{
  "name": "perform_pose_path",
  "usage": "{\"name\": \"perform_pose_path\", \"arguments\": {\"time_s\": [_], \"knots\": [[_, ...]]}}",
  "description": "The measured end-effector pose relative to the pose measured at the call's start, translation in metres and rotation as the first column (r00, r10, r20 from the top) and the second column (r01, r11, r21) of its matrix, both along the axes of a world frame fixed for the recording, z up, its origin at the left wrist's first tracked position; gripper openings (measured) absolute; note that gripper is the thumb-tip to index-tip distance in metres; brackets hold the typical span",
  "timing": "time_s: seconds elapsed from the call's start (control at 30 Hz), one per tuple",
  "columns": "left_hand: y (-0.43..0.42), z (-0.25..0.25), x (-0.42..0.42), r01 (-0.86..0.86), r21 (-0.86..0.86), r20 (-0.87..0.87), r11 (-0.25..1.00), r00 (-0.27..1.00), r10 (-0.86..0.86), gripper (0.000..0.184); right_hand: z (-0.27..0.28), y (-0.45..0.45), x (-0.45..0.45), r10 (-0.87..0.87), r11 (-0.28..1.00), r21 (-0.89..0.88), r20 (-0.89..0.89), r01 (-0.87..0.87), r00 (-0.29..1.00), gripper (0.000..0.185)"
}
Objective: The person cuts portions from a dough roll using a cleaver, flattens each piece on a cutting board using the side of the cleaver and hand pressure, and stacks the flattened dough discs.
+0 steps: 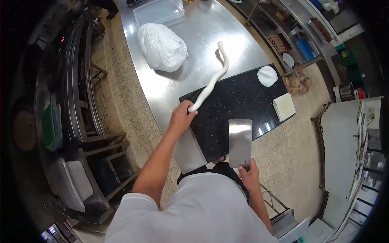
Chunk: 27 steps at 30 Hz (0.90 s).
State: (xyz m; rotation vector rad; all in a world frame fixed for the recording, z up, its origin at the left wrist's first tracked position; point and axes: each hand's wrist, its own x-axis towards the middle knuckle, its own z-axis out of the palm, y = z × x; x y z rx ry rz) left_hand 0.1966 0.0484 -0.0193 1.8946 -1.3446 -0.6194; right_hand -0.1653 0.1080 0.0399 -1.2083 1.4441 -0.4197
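A long white rope of dough [211, 84] runs from the steel table onto the left edge of a black speckled slab [239, 97]. My left hand [182, 117] pinches its near end at the slab's left edge. In my right hand [250, 175] is a wide cleaver [240, 141], its blade pointing away from me over the slab's near edge. The blade and the dough are apart. A round white piece [267, 76] and a folded cream cloth [284, 107] lie on the slab's right side.
On the steel table [198, 30] stand a full white plastic bag [162, 47] and a clear plastic tray [159, 13]. Shelves with egg trays [278, 43] are at the upper right. Metal counters [79, 81] line the left side. A white cabinet [338, 150] stands at right.
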Motion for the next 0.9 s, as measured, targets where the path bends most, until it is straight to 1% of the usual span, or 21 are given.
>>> {"name": "perform_pose_path", "arguments": {"time_s": [0.03, 0.07, 0.13, 0.17, 0.2, 0.23, 0.27, 0.33, 0.37, 0.43, 0.47, 0.53, 0.57, 0.63, 0.67, 0.73, 0.77, 0.83, 0.87, 0.9], "knots": [[0.005, -0.003, 0.0, -0.04, -0.073, -0.029, 0.997, 0.999, 0.038, 0.034, 0.003, -0.003, 0.004, 0.07, 0.997, -0.032, -0.048, -0.072, 0.996, 0.019], [0.009, -0.007, 0.001, -0.038, -0.063, -0.031, 0.997, 0.999, 0.036, 0.034, 0.004, -0.004, 0.007, 0.069, 0.997, -0.021, -0.05, -0.07, 0.996, 0.019], [0.008, -0.011, 0.002, -0.067, -0.171, -0.069, 0.983, 0.996, 0.056, 0.029, 0.004, -0.016, 0.018, 0.255, 0.958, -0.119, -0.061, -0.26, 0.965, 0.019], [0.009, -0.011, 0.004, -0.061, -0.166, -0.07, 0.984, 0.996, 0.05, 0.029, 0.007, -0.022, 0.027, 0.248, 0.961, -0.113, -0.061, -0.254, 0.967, 0.019], [0.009, -0.011, 0.006, -0.076, -0.143, -0.068, 0.987, 0.995, 0.067, 0.027, 0.012, -0.029, 0.04, 0.34, 0.873, -0.295, -0.201, -0.388, 0.919, 0.019], [0.009, -0.011, 0.008, -0.092, -0.123, -0.064, 0.988, 0.994, 0.085, 0.025, 0.017, -0.037, 0.054, 0.393, 0.73, -0.442, -0.354, -0.522, 0.849, 0.02], [0.01, -0.012, 0.009, -0.086, -0.124, -0.064, 0.989, 0.995, 0.079, 0.025, 0.022, -0.043, 0.067, 0.388, 0.732, -0.443, -0.354, -0.518, 0.851, 0.02], [0.009, -0.015, 0.013, -0.04, -0.182, 0.021, 0.982, 0.999, 0.044, 0.025, 0.032, -0.055, 0.097, 0.389, 0.662, -0.336, -0.61, -0.67, 0.69, 0.019], [0.01, -0.015, 0.016, -0.035, -0.182, 0.022, 0.983, 0.999, 0.04, 0.025, 0.042, -0.058, 0.11, 0.385, 0.665, -0.337, -0.61, -0.667, 0.693, 0.019], [0.009, -0.015, 0.021, 0.072, -0.182, 0.184, 0.981, 0.982, -0.038, 0.027, 0.057, -0.064, 0.134, 0.509, 0.604, -0.204, -0.644, -0.77, 0.571, 0.016], [0.009, -0.015, 0.022, 0.075, -0.176, 0.182, 0.981, 0.982, -0.042, 0.027, 0.05, -0.066, 0.141, 0.511, 0.608, -0.2, -0.642, -0.768, 0.572, 0.016], [0.011, -0.017, 0.022, 0.109, -0.224, 0.251, 0.969, 0.967, -0.05, 0.027, 0.034, -0.067, 0.151, 0.517, 0.607, -0.147, -0.673, -0.781, 0.529, 0.015], [0.013, -0.018, 0.021, 0.122, -0.214, 0.248, 0.969, 0.967, -0.067, 0.027, 0.03, -0.064, 0.149, 0.516, 0.62, -0.138, -0.669, -0.772, 0.534, 0.015], [0.009, -0.017, 0.024, 0.086, -0.129, 0.23, 0.988, 0.972, -0.055, 0.021, 0.029, -0.068, 0.147, 0.585, 0.603, -0.062, -0.643, -0.795, 0.494, 0.019], [0.012, -0.015, 0.023, 0.1, -0.122, 0.229, 0.987, 0.971, -0.07, 0.021, 0.028, -0.063, 0.144, 0.583, 0.615, -0.058, -0.639, -0.787, 0.502, 0.019], [0.007, -0.006, 0.021, -0.043, -0.105, -0.052, 0.994, 0.998, 0.037, 0.013, 0.029, -0.063, 0.131, 0.588, 0.642, -0.049, -0.608, -0.765, 0.533, 0.019], [0.005, -0.003, 0.026, -0.019, -0.118, -0.054, 0.993, 0.998, 0.013, 0.013, 0.031, -0.064, 0.118, 0.567, 0.66, -0.057, -0.617, -0.75, 0.546, 0.019], [0.012, 0.003, 0.029, 0.045, -0.17, 0.185, 0.984, 0.983, -0.013, 0.018, 0.034, -0.058, 0.088, 0.607, 0.674, -0.008, -0.564, -0.739, 0.56, 0.019], [0.018, 0.005, 0.016, 0.055, -0.178, 0.185, 0.983, 0.982, -0.021, 0.018, 0.027, -0.054, 0.067, 0.597, 0.681, -0.013, -0.569, -0.732, 0.566, 0.019], [0.027, 0.014, 0.001, 0.101, -0.049, 0.278, 0.994, 0.957, -0.084, 0.023, 0.012, -0.05, 0.042, 0.565, 0.72, -0.069, -0.52, -0.69, 0.641, 0.02]]}}
